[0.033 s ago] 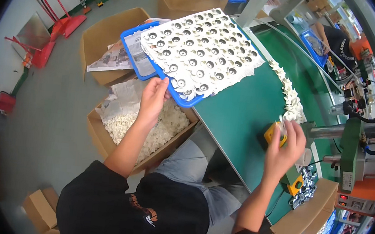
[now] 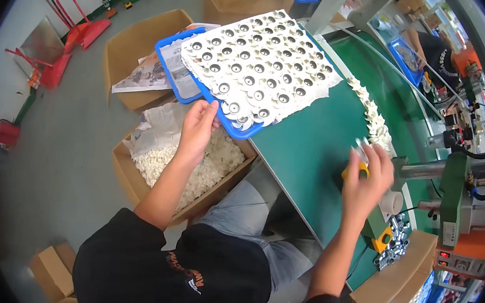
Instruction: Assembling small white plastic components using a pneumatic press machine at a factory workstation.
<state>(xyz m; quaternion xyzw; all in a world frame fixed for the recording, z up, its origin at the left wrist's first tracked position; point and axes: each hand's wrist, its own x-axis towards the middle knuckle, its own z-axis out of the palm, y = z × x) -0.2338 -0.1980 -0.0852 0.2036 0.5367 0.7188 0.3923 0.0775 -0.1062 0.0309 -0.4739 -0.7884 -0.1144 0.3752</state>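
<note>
Left hand (image 2: 198, 128) observed clamped on the near rim of the blue tray (image 2: 241, 133), which bears white finned parts (image 2: 260, 68). Above the green tabletop (image 2: 304, 151), a blurred whitish piece (image 2: 361, 147) is pinched in the right hand (image 2: 366, 184).

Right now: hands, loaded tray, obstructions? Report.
Left hand gripping tray. Right hand holding pale part, blurred. Tray bears white parts. Yellow box partly behind right hand.
</note>
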